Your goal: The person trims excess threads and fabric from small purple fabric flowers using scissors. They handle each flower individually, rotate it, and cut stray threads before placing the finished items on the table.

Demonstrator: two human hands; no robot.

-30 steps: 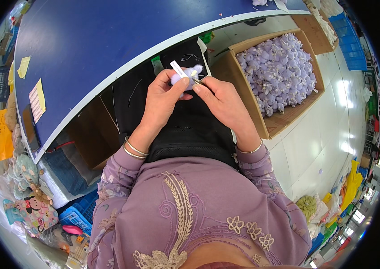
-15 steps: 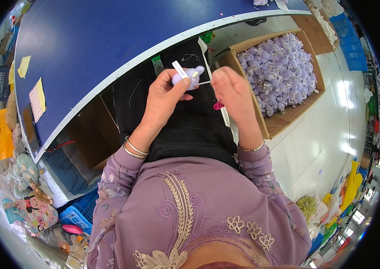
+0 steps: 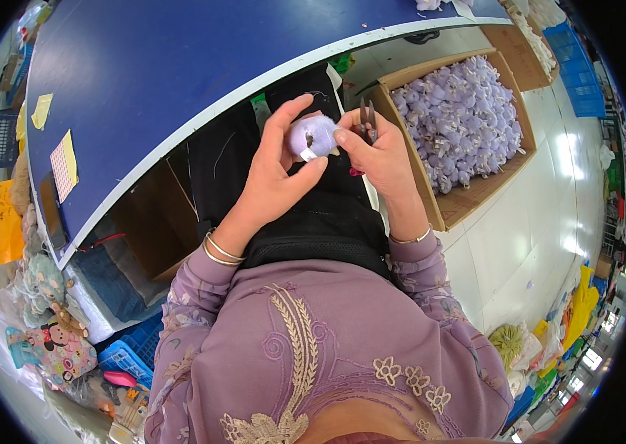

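Observation:
A small lilac plush piece (image 3: pixel 316 133) is held up over my lap, a dark spot on its face and a white tag below it. My left hand (image 3: pixel 274 166) cups it from the left, thumb near the tag and index finger raised past its top. On the other side, my right hand (image 3: pixel 379 155) touches the plush with its thumb tip. Tucked in that same hand is a pair of scissors (image 3: pixel 369 122), its dark blades pointing up between the fingers. A bit of red shows under the palm, probably the handle.
Right of my hands, a cardboard box (image 3: pixel 442 214) on the floor is heaped with lilac plush pieces (image 3: pixel 461 118). A blue table (image 3: pixel 180 66) with a pale edge lies ahead and left. Black cloth (image 3: pixel 290 229) covers my lap, and a blue crate (image 3: pixel 575 70) stands far right.
The plush piece has been turned, so its dark-spotted side shows and the tag sits lower. My right hand has come in to touch it, and the scissors' blades now point up.

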